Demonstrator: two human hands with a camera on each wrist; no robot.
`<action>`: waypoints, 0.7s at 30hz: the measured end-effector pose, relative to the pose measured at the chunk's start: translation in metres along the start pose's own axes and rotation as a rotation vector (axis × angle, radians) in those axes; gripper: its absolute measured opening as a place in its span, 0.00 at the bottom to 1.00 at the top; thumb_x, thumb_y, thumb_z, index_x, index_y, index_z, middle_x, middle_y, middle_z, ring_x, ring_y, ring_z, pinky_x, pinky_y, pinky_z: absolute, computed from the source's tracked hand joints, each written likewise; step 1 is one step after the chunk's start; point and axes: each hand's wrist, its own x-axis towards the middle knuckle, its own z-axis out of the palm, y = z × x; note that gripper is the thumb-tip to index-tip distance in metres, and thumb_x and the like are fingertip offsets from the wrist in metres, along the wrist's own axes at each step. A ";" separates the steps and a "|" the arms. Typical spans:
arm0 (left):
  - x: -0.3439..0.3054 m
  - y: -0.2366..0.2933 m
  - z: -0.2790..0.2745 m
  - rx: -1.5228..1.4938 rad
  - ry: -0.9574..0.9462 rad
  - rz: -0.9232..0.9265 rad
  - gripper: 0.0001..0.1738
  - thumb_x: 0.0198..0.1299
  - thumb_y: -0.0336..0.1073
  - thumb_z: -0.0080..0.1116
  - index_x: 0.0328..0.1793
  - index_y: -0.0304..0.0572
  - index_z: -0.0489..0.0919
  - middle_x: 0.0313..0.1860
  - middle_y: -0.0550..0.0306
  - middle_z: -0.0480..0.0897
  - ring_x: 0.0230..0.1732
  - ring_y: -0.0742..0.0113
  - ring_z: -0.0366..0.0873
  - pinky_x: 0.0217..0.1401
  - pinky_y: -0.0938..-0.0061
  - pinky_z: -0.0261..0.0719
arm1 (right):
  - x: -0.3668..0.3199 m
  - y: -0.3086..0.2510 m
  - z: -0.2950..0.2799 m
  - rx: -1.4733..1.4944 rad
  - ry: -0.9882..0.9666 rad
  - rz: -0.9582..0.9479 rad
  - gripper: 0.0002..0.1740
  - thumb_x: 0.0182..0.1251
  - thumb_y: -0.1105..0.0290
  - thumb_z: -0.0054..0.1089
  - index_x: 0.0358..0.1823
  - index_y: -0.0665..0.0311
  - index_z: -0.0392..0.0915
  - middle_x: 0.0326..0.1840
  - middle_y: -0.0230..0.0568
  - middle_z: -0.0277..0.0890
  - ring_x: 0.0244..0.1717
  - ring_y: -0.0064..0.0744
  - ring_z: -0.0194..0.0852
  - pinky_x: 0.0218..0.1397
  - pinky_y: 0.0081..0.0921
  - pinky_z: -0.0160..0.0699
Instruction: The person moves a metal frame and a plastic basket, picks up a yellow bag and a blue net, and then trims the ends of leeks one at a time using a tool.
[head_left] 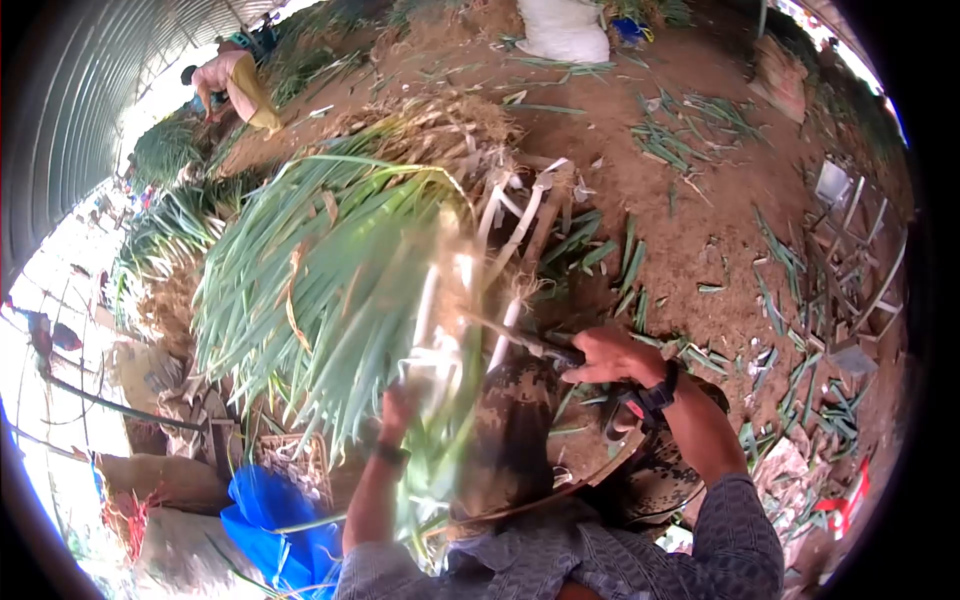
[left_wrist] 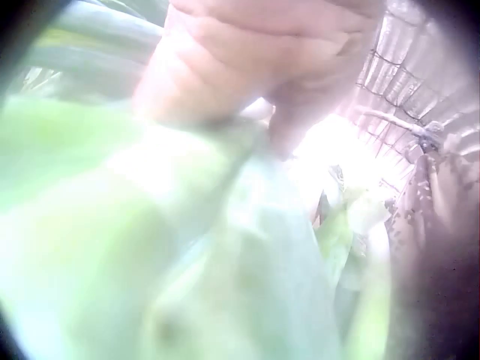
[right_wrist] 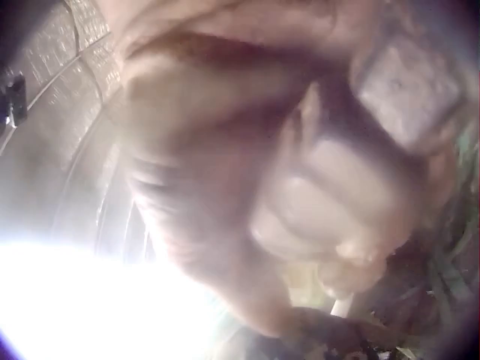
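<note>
My left hand grips a bunch of long green onions by the leaves, beside my knee. Their white stalks point up and away, blurred in the head view. In the left wrist view the fingers of the left hand close over broad green leaves. My right hand holds a knife by its dark handle, the narrow blade slanting left toward the stalks. Curled fingers show in the right wrist view, which hides most of the handle.
A large heap of green onions lies ahead and left, roots toward the far side. Cut leaves litter the soil. A blue bag is at lower left, a broken wooden frame at right. Another person bends over at far left.
</note>
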 end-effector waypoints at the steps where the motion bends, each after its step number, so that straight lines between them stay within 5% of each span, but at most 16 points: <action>1: -0.001 -0.013 -0.003 0.039 0.014 0.044 0.09 0.59 0.35 0.65 0.43 0.40 0.83 0.31 0.67 0.82 0.31 0.79 0.75 0.33 0.79 0.71 | -0.008 -0.004 -0.003 0.009 0.018 -0.043 0.26 0.53 0.49 0.67 0.33 0.69 0.78 0.27 0.57 0.78 0.33 0.54 0.80 0.36 0.44 0.74; 2: -0.001 -0.019 -0.004 0.079 0.023 0.092 0.10 0.59 0.35 0.65 0.44 0.39 0.82 0.33 0.66 0.83 0.33 0.78 0.76 0.36 0.79 0.73 | -0.015 -0.008 -0.008 0.019 0.041 -0.084 0.26 0.53 0.49 0.67 0.32 0.69 0.78 0.28 0.58 0.78 0.33 0.54 0.80 0.37 0.44 0.74; 3: 0.000 -0.025 -0.008 0.184 0.050 0.035 0.10 0.60 0.34 0.65 0.45 0.39 0.82 0.34 0.65 0.83 0.34 0.78 0.76 0.37 0.79 0.74 | -0.015 -0.014 -0.012 -0.221 -0.164 0.073 0.31 0.55 0.49 0.67 0.54 0.62 0.76 0.44 0.52 0.81 0.48 0.50 0.80 0.54 0.42 0.77; 7: 0.001 -0.048 -0.018 0.367 0.092 -0.075 0.11 0.60 0.32 0.65 0.48 0.39 0.81 0.37 0.63 0.84 0.36 0.77 0.77 0.40 0.76 0.76 | -0.019 -0.006 -0.004 -0.148 -0.058 0.096 0.31 0.55 0.49 0.66 0.55 0.61 0.76 0.42 0.53 0.81 0.45 0.51 0.82 0.53 0.43 0.77; 9: -0.002 -0.035 -0.017 0.175 -0.035 0.023 0.13 0.60 0.32 0.66 0.50 0.40 0.80 0.37 0.64 0.83 0.37 0.78 0.77 0.39 0.77 0.75 | -0.025 -0.002 0.003 -0.159 0.027 -0.002 0.28 0.52 0.48 0.68 0.39 0.69 0.77 0.33 0.59 0.78 0.36 0.55 0.79 0.42 0.44 0.75; 11: 0.004 -0.015 0.002 -0.398 -0.072 -0.151 0.14 0.60 0.33 0.67 0.51 0.41 0.79 0.37 0.65 0.82 0.37 0.77 0.76 0.39 0.77 0.75 | -0.025 -0.002 0.008 -0.139 -0.052 -0.013 0.30 0.50 0.47 0.69 0.30 0.74 0.78 0.28 0.62 0.76 0.31 0.55 0.78 0.36 0.43 0.74; 13: 0.006 -0.024 -0.003 0.044 -0.128 0.002 0.18 0.58 0.34 0.69 0.53 0.43 0.78 0.39 0.65 0.82 0.38 0.73 0.78 0.39 0.78 0.76 | -0.021 0.020 0.016 0.144 -0.067 -0.017 0.28 0.53 0.51 0.67 0.49 0.62 0.76 0.33 0.58 0.79 0.37 0.53 0.81 0.42 0.43 0.77; 15: 0.005 0.008 0.005 -0.451 -0.226 -0.255 0.18 0.58 0.35 0.70 0.53 0.43 0.78 0.40 0.65 0.82 0.40 0.72 0.79 0.40 0.76 0.78 | -0.016 0.013 0.007 -0.143 -0.100 0.081 0.38 0.54 0.52 0.67 0.66 0.54 0.68 0.35 0.55 0.80 0.40 0.51 0.82 0.44 0.43 0.77; 17: 0.008 -0.005 0.007 -0.540 -0.290 -0.228 0.22 0.56 0.36 0.72 0.55 0.41 0.78 0.42 0.63 0.83 0.44 0.71 0.80 0.46 0.73 0.78 | -0.020 0.017 0.007 -0.051 -0.018 0.075 0.30 0.51 0.50 0.69 0.44 0.69 0.75 0.30 0.59 0.77 0.33 0.48 0.79 0.38 0.41 0.74; 21: -0.006 -0.009 0.011 -0.511 -0.289 -0.182 0.25 0.54 0.37 0.73 0.56 0.36 0.79 0.45 0.60 0.83 0.49 0.68 0.80 0.56 0.68 0.77 | -0.026 0.015 0.007 0.145 0.021 0.020 0.30 0.50 0.49 0.70 0.32 0.77 0.78 0.25 0.59 0.74 0.28 0.42 0.75 0.33 0.41 0.71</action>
